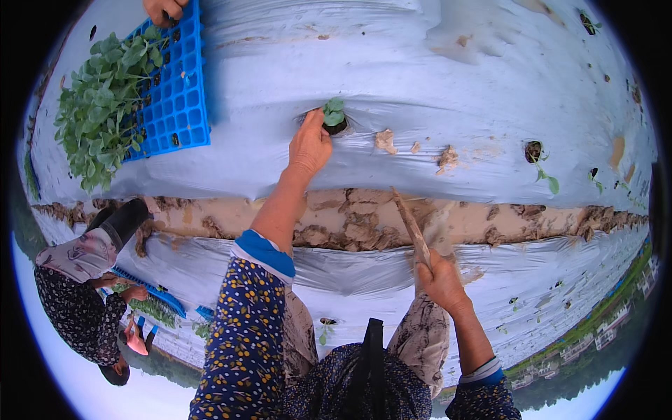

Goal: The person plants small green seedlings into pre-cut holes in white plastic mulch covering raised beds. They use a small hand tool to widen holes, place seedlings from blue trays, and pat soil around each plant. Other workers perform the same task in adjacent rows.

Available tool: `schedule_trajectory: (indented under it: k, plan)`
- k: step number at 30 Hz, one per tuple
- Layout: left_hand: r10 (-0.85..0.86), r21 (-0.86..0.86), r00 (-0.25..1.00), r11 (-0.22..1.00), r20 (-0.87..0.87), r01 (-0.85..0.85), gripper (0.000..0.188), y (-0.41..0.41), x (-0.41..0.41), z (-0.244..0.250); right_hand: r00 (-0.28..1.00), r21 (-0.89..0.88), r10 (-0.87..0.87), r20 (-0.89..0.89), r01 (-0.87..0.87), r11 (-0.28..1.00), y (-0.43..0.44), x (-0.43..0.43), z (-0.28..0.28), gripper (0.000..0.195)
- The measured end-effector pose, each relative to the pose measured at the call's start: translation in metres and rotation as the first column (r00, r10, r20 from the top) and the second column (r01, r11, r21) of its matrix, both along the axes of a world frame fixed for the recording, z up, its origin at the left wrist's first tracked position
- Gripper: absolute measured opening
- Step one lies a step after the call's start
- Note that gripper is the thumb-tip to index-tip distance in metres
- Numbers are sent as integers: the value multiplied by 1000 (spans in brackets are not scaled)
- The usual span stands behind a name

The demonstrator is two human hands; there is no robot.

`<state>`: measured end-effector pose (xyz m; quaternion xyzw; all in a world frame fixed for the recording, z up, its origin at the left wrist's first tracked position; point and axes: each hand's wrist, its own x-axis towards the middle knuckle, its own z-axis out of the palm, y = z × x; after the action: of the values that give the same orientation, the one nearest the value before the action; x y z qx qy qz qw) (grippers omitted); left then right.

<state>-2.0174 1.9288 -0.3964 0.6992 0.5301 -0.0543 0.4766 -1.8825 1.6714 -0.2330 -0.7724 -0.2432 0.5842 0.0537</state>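
My left hand [311,144] reaches to a planting hole in the silvery plastic mulch film [273,73]. Its fingers pinch a small green seedling [334,111] low down, at the hole's left side; the stem and roots are hidden. Dark soil shows in the hole below the leaves. Lower and to the right, my right hand [443,281] grips a pointed wooden stick [410,226]. The stick's tip points up and away from me, over the muddy furrow [362,215].
Another person's hand [165,10] is at a blue seedling tray [181,105] heaped with seedlings [105,105]. A co-worker [79,310] bends at left near more trays [157,294]. Mud clods [386,140] lie on the film. Seedlings [548,178] lie beside holes at right.
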Motion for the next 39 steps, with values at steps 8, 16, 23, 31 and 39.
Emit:
schedule_trajectory:
  k: [8,16,23,31,39]
  plan:
    - [-253,114,945,953,-208,281,38,6,-6,17,1000,-2,24,14,-24,1000,8,-4,2,15]
    - [-314,160,946,932,-85,324,41,0,-12,17,1000,131,-5,27,2,991,3,-5,-5,16]
    - [-342,186,935,917,-93,354,49,-4,-26,15,1000,48,16,17,-17,999,7,-7,-1,15]
    - [-248,160,945,945,-215,284,52,-17,-10,2,1000,110,-5,30,1,994,16,-4,0,17]
    - [-286,-3,946,957,-150,289,62,-13,-9,4,1000,116,-13,20,10,993,14,-8,-4,17]
